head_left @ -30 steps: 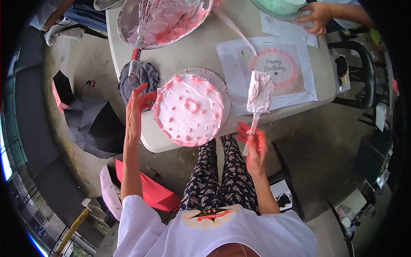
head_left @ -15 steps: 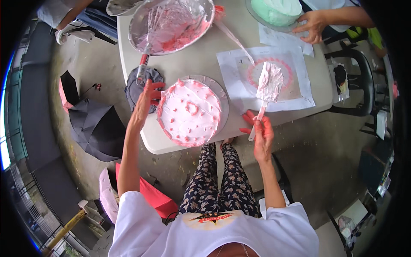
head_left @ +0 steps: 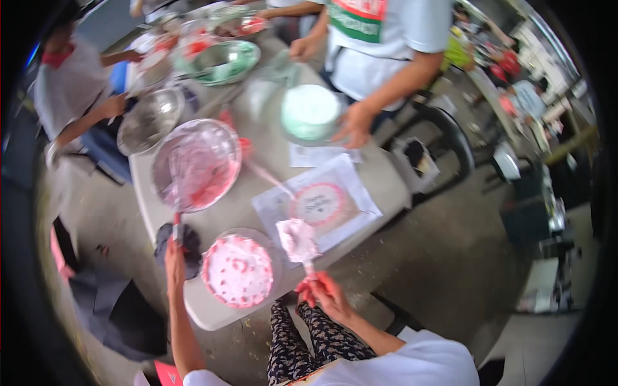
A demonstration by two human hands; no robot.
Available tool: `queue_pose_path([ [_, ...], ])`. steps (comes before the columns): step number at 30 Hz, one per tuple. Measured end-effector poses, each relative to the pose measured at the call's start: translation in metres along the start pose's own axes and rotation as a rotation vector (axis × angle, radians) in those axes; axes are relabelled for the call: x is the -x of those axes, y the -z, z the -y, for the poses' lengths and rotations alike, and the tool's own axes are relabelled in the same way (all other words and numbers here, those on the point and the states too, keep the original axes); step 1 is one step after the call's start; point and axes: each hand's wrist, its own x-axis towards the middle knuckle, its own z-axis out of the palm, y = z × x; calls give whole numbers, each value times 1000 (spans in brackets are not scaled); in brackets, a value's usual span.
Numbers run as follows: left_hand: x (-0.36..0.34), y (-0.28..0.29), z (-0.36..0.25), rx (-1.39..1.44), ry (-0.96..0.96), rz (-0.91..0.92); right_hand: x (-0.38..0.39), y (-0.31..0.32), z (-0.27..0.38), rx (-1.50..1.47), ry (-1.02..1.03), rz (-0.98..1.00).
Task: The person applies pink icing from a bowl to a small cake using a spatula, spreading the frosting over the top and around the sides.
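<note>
My left hand (head_left: 173,258) has its fingers closed at the lower end of a red-handled whisk (head_left: 177,222), somewhat blurred. The whisk's head leans in a metal bowl (head_left: 237,147) smeared with pink cream. Nearest to me stands a round pink-frosted cake (head_left: 238,271) with darker pink dots and border on a round board (head_left: 273,257). In my right hand (head_left: 327,296) is a spatula (head_left: 298,240), its blade up and heaped with pale pink cream. The spatula stands over the near edge of a white sheet (head_left: 360,193) bearing a pink piped ring.
A dark cloth bundle (head_left: 187,252) lies under the whisk handle. A pink-filled piping bag (head_left: 267,174) touches the sheet. Across the table, a co-worker's hand (head_left: 356,125) is beside a pale green cake (head_left: 311,112). More bowls stand farther back. Black chair (head_left: 460,145) at right; dark umbrella (head_left: 116,309) at left.
The view has tilted up, showing more of the table and people. My left hand has moved from beside the cake up to the whisk handle. The spatula stays in my right hand.
</note>
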Motion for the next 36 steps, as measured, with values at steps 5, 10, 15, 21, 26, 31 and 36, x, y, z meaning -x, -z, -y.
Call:
queue_pose_path([
  [5, -21, -28, -14, 53, -55, 11, 5, 7, -4, -35, -27, -71],
  [10, 7, -16, -60, 13, 69, 45, 10, -17, -17, -34, -98, -216],
  [15, 15, -1, -75, 49, 106, 241, 19, -41, -44, 2, -108, -269],
  [21, 15, -26, -77, 27, 56, 472, 17, -53, -55, 5, -105, -399],
  [26, 8, -43, -69, -16, 11, 510, 17, -46, -58, 81, -163, -467],
  [31, 6, -35, -72, 32, -108, 465, 5, -53, -46, 103, -44, -470],
  [36, 3, -40, -77, -90, 0, 474, 5, -48, -48, 69, -86, -445],
])
